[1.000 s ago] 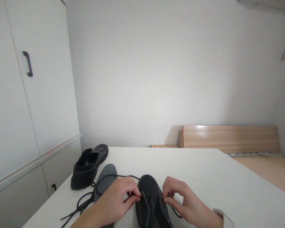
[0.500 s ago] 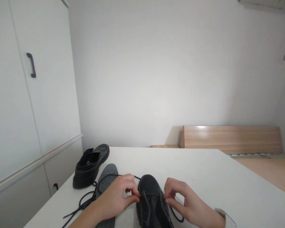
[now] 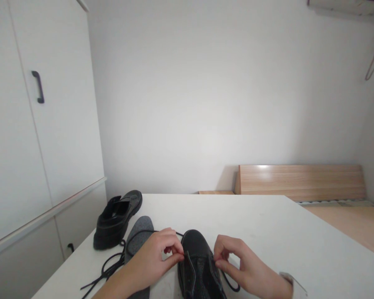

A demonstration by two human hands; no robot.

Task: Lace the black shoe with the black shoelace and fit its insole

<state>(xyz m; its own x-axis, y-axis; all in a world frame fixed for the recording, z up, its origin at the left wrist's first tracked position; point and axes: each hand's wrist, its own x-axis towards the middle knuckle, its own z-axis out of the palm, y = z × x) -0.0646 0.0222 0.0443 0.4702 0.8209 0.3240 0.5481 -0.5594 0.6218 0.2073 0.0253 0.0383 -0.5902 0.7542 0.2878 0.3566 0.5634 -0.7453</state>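
Black, round-toed shoe (image 3: 199, 265) sits low in front of you on the smooth white tabletop (image 3: 255, 224), toe pointing away, heel end cut off by the lower edge of the view. Little has changed over the last second: both hands keep to the same two spots, and the shoe stays put between them. Your left hand (image 3: 160, 259) has thumb and forefinger drawn together at the left lace flap (image 3: 189, 274); your right hand (image 3: 237, 259) has a matching pinch at the right flap. Both pinches are closed down to the tips and seem to have hold of the flap edges; whether lace is caught in them too, you cannot tell. One small difference: the thin black lace loop (image 3: 236, 289) under your right hand bows out a touch wider now. Judged from that, you are making fine fingertip adjustments at the front of the lacing area, with no larger step completed. Textured tongue lies exposed between the spread flaps, no lace visibly crossing it. Off to your left, unmoved: a loose tangle of black cord (image 3: 107, 273), one strand running over a grey, felt-like insole (image 3: 141, 226) toward the toe, and a second black shoe (image 3: 115, 220) beyond.
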